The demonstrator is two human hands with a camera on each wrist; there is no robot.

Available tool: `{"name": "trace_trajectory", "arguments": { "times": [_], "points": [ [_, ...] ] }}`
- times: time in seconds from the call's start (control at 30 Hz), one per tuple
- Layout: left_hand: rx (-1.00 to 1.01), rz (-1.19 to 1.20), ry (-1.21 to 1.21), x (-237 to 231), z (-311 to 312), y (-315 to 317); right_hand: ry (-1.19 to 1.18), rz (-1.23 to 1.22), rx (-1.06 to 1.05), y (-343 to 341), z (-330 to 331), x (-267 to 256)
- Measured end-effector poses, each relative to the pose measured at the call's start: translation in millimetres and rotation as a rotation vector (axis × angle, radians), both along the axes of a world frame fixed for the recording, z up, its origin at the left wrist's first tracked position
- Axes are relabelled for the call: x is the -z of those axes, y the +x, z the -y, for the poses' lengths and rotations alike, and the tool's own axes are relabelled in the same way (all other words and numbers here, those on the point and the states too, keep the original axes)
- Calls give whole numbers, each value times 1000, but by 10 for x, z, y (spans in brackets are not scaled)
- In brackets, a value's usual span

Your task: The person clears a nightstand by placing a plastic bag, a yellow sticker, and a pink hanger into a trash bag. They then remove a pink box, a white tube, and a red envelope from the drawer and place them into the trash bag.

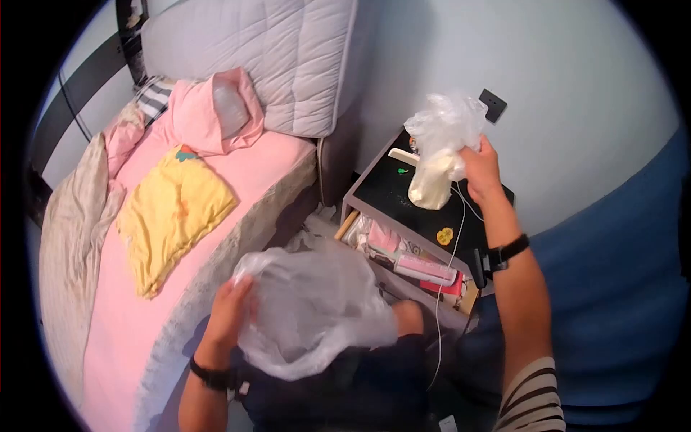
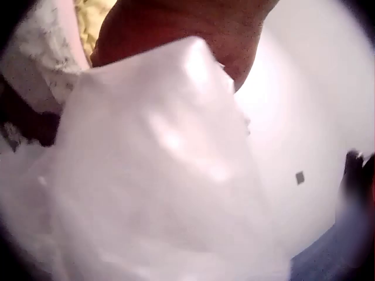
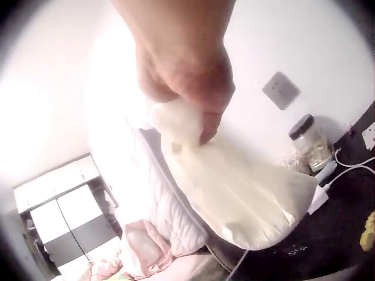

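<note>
My left hand (image 1: 229, 311) grips the rim of a large translucent plastic bag (image 1: 324, 306), which hangs wide-mouthed in front of my lap. In the left wrist view its white film (image 2: 152, 158) covers most of the hand (image 2: 181, 32). Over the nightstand, my right hand (image 1: 481, 169) grips a second clear plastic bag (image 1: 445, 119) by its gathered neck. Pale cream contents (image 1: 430, 186) fill the lower part of this bag. The right wrist view shows the filled bag (image 3: 234, 190) hanging below the curled fingers of the right hand (image 3: 190, 76).
The black-topped nightstand (image 1: 381, 183) holds a white comb (image 1: 403, 155), a yellow flower-shaped piece (image 1: 445, 236) and a lidded jar (image 3: 312, 143). Its drawer is pulled out, with a pink-and-white tube (image 1: 425, 269) inside. A white cable (image 1: 440, 324) hangs across. Left is a bed with a yellow pillow (image 1: 173, 216).
</note>
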State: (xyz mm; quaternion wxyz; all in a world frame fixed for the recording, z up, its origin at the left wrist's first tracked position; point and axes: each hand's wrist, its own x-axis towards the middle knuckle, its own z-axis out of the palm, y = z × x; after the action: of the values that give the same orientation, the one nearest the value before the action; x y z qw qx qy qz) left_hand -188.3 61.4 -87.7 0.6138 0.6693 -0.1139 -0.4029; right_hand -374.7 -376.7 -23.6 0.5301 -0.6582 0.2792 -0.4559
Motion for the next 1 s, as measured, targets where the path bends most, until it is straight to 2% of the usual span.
{"name": "trace_trajectory", "arguments": {
  "times": [0.1,0.2,0.27,0.37,0.43,0.47,0.5,0.57,0.6,0.63,0.7,0.8,0.87,0.93,1.0],
  "points": [
    [53,69,75,165,31,81,76,-8,-89,-74,-391,-253],
    [53,74,89,397,23,136,152,98,-266,-44,-968,-507],
    [55,84,62,504,21,121,215,142,-346,-5,-1182,-483],
    [-1,-21,22,536,15,64,311,181,-523,142,-1631,-361],
    [-21,-86,12,685,28,138,328,-6,-442,330,-2048,-255],
    [-25,-120,4,747,41,174,351,27,-557,396,-2217,-100],
    [-27,-142,-54,776,49,213,219,-84,-511,476,-2354,82],
    [-7,-191,-163,873,51,300,105,-316,-602,706,-2492,918],
    [-42,-222,-285,1068,96,367,23,-248,-654,823,-2625,1361],
    [-44,-318,-384,685,121,227,26,-589,-694,858,-2727,1469],
    [-124,-413,-141,719,107,352,-24,-710,-812,859,-2915,1719],
    [-121,-374,-189,1145,-52,606,-71,-822,-916,819,-3029,2266],
    [-133,-376,-211,1153,-140,633,-38,-892,-1015,739,-2970,2336],
    [-173,-436,-239,1073,-156,593,37,-941,-1147,554,-2833,2152],
    [-246,-550,-273,1005,-138,563,9,-789,-948,286,-2658,2131]
  ]
}}
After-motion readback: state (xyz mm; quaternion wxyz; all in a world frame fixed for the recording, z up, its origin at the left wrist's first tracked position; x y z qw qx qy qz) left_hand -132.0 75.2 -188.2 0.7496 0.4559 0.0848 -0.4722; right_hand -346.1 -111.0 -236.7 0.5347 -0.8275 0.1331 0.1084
